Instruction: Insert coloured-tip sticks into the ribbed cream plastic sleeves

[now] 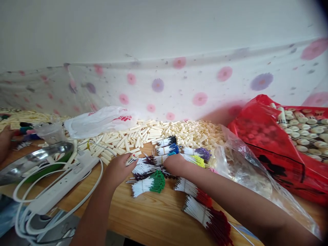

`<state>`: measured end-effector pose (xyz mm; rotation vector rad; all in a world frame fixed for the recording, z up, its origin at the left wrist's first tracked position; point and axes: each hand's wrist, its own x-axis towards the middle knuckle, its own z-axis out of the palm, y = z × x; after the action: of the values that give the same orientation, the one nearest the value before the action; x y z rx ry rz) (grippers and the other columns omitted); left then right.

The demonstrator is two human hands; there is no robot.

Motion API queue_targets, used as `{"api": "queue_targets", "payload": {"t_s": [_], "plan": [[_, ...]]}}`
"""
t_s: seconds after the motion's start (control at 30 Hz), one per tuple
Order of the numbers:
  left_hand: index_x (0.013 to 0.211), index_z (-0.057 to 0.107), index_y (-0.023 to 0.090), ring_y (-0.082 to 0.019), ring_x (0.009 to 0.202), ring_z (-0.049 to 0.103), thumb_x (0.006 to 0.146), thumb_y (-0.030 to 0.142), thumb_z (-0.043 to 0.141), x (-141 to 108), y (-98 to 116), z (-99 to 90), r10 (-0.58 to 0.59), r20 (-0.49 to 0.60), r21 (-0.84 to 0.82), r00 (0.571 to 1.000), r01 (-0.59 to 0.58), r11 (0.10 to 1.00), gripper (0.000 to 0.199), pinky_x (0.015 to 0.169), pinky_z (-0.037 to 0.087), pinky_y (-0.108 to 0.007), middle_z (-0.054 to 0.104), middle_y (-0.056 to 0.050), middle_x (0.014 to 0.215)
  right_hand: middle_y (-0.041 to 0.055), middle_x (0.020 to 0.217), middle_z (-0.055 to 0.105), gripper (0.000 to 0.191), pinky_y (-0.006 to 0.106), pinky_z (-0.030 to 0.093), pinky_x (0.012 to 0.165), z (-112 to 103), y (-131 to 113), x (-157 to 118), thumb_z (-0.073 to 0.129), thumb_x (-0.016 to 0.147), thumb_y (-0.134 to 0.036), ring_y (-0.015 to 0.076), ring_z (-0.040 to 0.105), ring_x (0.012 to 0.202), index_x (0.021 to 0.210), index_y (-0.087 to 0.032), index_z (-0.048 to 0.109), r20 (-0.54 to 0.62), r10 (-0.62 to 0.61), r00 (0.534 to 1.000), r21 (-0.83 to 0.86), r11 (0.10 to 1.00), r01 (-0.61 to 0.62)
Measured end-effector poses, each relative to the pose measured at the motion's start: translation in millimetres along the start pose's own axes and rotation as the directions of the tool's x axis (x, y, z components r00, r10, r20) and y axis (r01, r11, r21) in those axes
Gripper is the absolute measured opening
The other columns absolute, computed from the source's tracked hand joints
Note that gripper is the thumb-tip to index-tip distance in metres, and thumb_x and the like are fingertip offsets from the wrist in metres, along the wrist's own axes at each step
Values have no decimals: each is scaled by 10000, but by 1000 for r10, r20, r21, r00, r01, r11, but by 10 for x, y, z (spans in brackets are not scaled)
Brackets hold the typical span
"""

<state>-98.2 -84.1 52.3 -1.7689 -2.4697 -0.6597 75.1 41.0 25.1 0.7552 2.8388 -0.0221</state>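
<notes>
Head view, sole view supplied. Found at mid-table, on the wooden table (pixel 143 218): both hands at work among bundles of thin white rods with coloured ends, some visibly banded.

Left hand (pixel 119 171): closed narrowly, thumb and fingers around a small pale holder (pixel 131 159) with several coloured spots; positioned at the left side of the bundles. Full shape of holder not legible.

Right hand (pixel 175 164): lowered into the middle of the group, beside the yellow bundle (pixel 196 160). Fingertips hidden; cannot tell whether wide, narrow or closed on a rod.

Noted behind the right hand: blue bundle (pixel 167 149), then black bundle (pixel 166 140). To its right, purple bundle (pixel 198 153). Between the hands, dark-ended rods (pixel 143 168), somewhat spread; in front of those, green bundle (pixel 148 183). Nearer the front edge, red bundle (pixel 192 190) and dark red bundle (pixel 206 218).

Beyond the bundles: heap of cream tubes (pixel 138 135). Far right: red bag (pixel 253 136), pale cylinders inside. Left: power strip (pixel 64 182), metal bowl (pixel 55 150), co-worker's hand (pixel 5 138) at the picture edge.

Judged in hand: selecting a rod on the right, with the holder at the ready on the left. Judged necessary next: fine pinch on a single rod, neighbours undisturbed, holder steady for alignment.
</notes>
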Motion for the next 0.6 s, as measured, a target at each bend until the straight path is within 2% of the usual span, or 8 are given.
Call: {"api": "queue_targets", "payload": {"t_s": [0.1,0.2,0.33,0.6], "plan": [[757,549,178,-186,749,556,748,352,412,56,143,4,56,-13,-24,998,-56,998,221,616,371,-227,617,-29,781,61,1026,554,255,355,480,741,-109,51,-132,485,846,-292,160,561,875,1043,-134,519,66,46,997,-15,999,-45],[766,550,176,-188,767,557,747,338,409,91,278,27,94,-16,-39,995,-95,995,215,636,378,-229,611,-32,788,61,1035,551,251,357,474,755,-149,113,-238,480,848,-296,163,556,890,1043,-141,521,46,61,997,2,998,-62],[765,555,180,-189,767,555,727,294,419,109,375,73,113,-12,-44,994,-113,993,182,629,373,-231,611,-28,783,59,1039,550,244,356,473,757,-73,219,-293,467,854,-299,159,554,887,1041,-151,522,-15,75,997,55,996,-74],[732,540,185,-192,752,558,738,276,409,107,418,147,107,59,-51,993,-104,993,159,626,374,-236,611,-31,754,59,1041,550,245,363,469,765,137,372,-305,467,855,-299,161,552,894,1038,-148,524,-128,82,988,162,985,-61]]}}
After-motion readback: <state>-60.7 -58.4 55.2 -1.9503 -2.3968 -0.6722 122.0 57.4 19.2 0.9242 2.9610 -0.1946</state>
